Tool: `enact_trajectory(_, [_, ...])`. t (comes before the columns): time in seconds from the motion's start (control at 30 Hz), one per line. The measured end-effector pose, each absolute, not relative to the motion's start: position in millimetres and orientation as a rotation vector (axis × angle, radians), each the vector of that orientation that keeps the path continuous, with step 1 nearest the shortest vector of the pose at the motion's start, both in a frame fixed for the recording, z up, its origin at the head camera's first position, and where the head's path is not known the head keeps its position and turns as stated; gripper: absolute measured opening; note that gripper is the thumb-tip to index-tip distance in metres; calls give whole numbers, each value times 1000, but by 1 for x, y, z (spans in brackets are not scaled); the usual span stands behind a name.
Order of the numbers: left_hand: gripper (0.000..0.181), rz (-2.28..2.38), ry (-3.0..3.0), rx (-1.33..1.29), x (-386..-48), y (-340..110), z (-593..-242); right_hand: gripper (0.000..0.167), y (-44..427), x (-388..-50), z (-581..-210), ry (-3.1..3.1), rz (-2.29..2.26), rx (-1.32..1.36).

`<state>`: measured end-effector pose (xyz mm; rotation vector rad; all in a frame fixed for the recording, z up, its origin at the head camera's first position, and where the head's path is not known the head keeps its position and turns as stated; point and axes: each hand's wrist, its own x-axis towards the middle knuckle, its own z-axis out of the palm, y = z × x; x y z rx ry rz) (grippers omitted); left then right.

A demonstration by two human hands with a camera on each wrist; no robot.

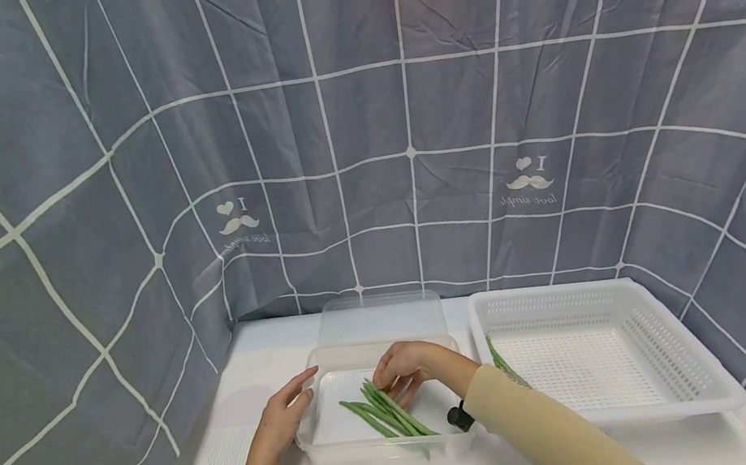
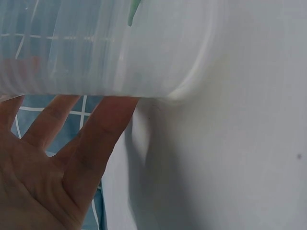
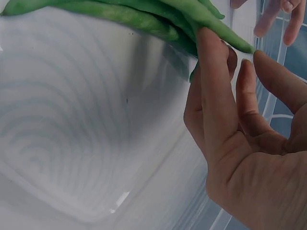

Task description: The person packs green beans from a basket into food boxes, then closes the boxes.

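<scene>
Several green beans [image 1: 388,411] lie in a loose bunch inside a clear plastic container [image 1: 351,454]. My right hand [image 1: 406,367] reaches into it at the far end of the bunch. In the right wrist view, a fairly straight finger [image 3: 216,86] touches the green beans [image 3: 144,19] and the thumb lies by one bean's tip, with a wide gap between thumb and finger. Beside the container's left wall is my left hand [image 1: 281,416], fingers spread. The left wrist view shows its fingers [image 2: 103,129] against the container's side, their tips partly hidden behind it.
A white perforated basket [image 1: 600,351] stands to the right, with a few green beans [image 1: 506,362] along its left wall. Behind the container is a clear lid [image 1: 379,314]. A grey checked curtain [image 1: 361,119] surrounds the white table [image 1: 235,379].
</scene>
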<state>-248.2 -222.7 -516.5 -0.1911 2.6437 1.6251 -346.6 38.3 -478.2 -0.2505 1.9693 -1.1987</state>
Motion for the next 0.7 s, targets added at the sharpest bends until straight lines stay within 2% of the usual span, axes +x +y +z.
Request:
enact_trajectory(0.33, [44,1610,2652,-194,-248,-221,-515,12,41,-345,-474,1964,-1220,-240])
enact_trajectory(0.6, [44,1609,2653,-190,-248,-222,-516,25,53,-349,-463,1950,-1258,-260])
enact_trajectory(0.7, [44,1604,2655,-182,-249,-223,-516,24,63,-352,-457,1941,-1295,-261])
